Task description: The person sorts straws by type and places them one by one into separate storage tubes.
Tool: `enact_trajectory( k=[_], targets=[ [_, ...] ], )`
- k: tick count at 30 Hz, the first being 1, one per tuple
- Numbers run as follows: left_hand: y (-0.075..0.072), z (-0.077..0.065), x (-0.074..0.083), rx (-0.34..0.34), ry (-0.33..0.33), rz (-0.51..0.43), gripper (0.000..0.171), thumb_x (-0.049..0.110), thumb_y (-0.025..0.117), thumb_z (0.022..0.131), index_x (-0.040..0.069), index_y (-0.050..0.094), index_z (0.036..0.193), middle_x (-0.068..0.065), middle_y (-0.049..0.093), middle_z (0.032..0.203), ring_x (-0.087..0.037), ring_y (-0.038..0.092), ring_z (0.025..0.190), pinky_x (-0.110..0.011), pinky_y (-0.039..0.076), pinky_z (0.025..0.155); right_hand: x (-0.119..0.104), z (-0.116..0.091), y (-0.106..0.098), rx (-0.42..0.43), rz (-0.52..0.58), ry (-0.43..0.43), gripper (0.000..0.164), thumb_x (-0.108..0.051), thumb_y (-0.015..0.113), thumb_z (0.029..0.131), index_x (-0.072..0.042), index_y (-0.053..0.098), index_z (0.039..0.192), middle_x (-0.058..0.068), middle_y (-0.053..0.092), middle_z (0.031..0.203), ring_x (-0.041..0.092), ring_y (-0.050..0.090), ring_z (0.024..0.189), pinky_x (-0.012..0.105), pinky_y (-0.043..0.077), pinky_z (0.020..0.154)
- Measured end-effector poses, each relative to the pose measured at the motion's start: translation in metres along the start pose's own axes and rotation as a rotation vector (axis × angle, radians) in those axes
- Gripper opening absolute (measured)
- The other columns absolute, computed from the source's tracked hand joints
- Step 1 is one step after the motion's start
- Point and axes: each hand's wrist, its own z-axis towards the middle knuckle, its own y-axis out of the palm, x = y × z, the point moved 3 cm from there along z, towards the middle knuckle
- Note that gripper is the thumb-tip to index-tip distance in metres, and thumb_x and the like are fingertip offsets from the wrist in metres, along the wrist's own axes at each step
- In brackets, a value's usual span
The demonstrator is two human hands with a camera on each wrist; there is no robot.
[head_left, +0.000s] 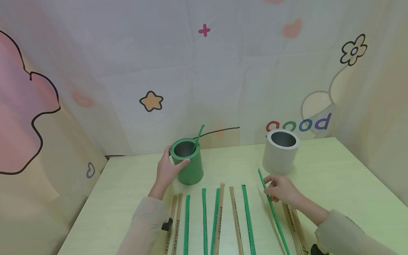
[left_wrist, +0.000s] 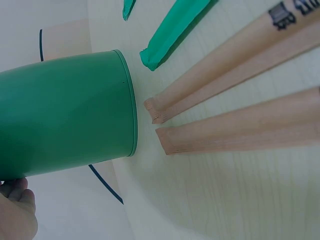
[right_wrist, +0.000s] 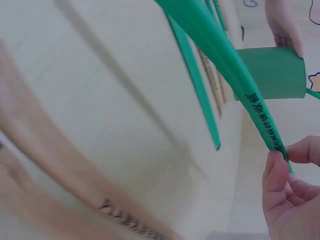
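My left hand (head_left: pixel 168 170) grips the green cup (head_left: pixel 192 170) near its rim, thumb at the front and fingers around its left side. A thin green stick (head_left: pixel 198 137) leans inside that cup and pokes out above the rim. In my right hand (head_left: pixel 282 189), thumb and fingertips pinch a long green wrapped stick (head_left: pixel 275 214) with dark printed characters near its upper end. This stick slants, raised over the table, its shadow below it in the right wrist view. Behind the right hand stands a white cup (head_left: pixel 279 157) with a dark inside.
Several green wrapped sticks (head_left: pixel 186 226) and brown wrapped sticks (head_left: pixel 236 219) lie in a rough row along the table (head_left: pixel 105 212). More brown sticks (head_left: pixel 292 226) lie beneath the right forearm. A patterned cloth (head_left: pixel 220 85) hangs behind the table.
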Motion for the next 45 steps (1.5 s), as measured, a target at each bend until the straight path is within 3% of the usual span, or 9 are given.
enact_trajectory(
  k=[9,19,28,37,45],
  targets=[
    [0.001,0.000,-0.001,0.004,0.009,-0.013,0.095,0.059,0.065,0.067,0.013,0.022,0.139,-0.007,0.032,0.142,-0.025,0.028,0.131,-0.050,0.029,0.102,-0.024,0.009,-0.015,-0.008,0.053,-0.070,0.032,-0.004,0.053,0.081,0.011,0.046,0.109,0.003,0.054,0.065,0.019,0.055,0.058,0.026,0.049,0.053],
    [0.001,0.001,-0.002,0.010,0.015,-0.026,0.095,0.058,0.065,0.066,0.014,0.023,0.138,-0.007,0.033,0.141,-0.025,0.029,0.131,-0.050,0.029,0.102,-0.057,0.015,-0.032,0.047,0.117,-0.150,0.030,-0.006,0.053,0.085,0.009,0.046,0.109,0.006,0.055,0.072,0.017,0.057,0.061,0.024,0.051,0.058],
    [0.001,0.001,-0.002,0.010,0.008,-0.026,0.095,0.058,0.065,0.066,0.015,0.022,0.138,-0.008,0.033,0.141,-0.026,0.029,0.131,-0.051,0.028,0.102,-0.099,0.024,-0.046,0.182,0.168,-0.267,0.022,-0.010,0.054,0.086,0.005,0.050,0.103,-0.007,0.059,0.071,0.009,0.061,0.062,0.024,0.052,0.060],
    [0.001,0.001,-0.005,0.014,0.006,-0.022,0.096,0.059,0.065,0.066,0.015,0.022,0.139,-0.008,0.033,0.141,-0.026,0.029,0.131,-0.050,0.029,0.101,-0.137,0.039,-0.047,0.289,0.349,-0.375,0.006,-0.010,0.055,0.086,-0.008,0.052,0.091,-0.011,0.059,0.069,0.005,0.060,0.061,0.019,0.052,0.058],
    [0.002,0.003,-0.006,0.014,0.014,-0.021,0.097,0.060,0.065,0.065,0.014,0.022,0.139,-0.009,0.032,0.141,-0.027,0.029,0.130,-0.050,0.030,0.101,-0.163,0.055,-0.038,0.374,0.518,-0.473,0.009,-0.005,0.055,0.084,-0.013,0.055,0.090,-0.008,0.060,0.071,0.007,0.061,0.062,0.018,0.051,0.057]
  ],
)
